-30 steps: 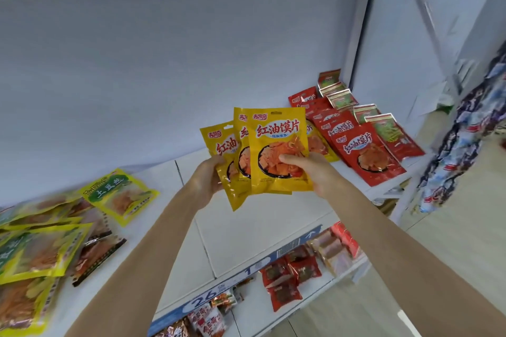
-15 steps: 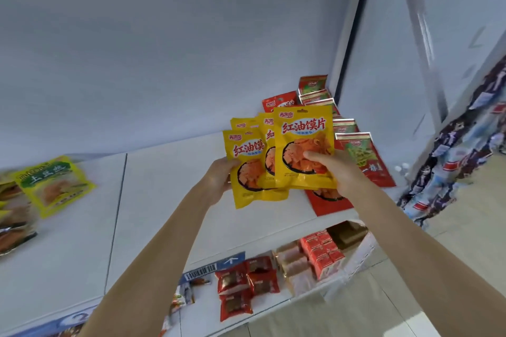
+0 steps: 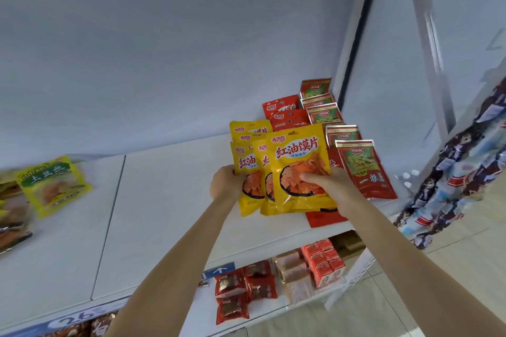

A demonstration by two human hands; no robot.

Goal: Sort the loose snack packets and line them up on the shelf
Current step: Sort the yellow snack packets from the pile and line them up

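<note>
Both hands are holding a fan of 3 yellow packets (image 3: 298,172) just above the white shelf (image 3: 169,200), which is serving as the landmark here. The left hand (image 3: 227,186) is gripping the left edge of the fan, its fingers curled behind the leftmost packet. The right hand (image 3: 328,186) is grasping the front packet from the right, with its thumb lying across the printed picture and the other fingers hidden behind. The held packets are overlapping one another, tilting slightly, toward the right end of the shelf. Behind them, more yellow packets (image 3: 250,130) are lying on the shelf toward its back wall. Just to the right of those, red packets (image 3: 282,112) are lying in a row running from the back wall toward the front edge, with the nearest one (image 3: 325,217) showing under the right wrist. Further right, at the shelf's right end, 5 red-and-green packets (image 3: 364,169) are lying overlapped in a row, back to front. At the shelf's far left, a green-and-yellow packet (image 3: 52,186) is lying flat beside other blurred packets. Below the shelf's front edge, small red packs (image 3: 246,290) are sitting on a lower shelf (image 3: 273,312).
</note>
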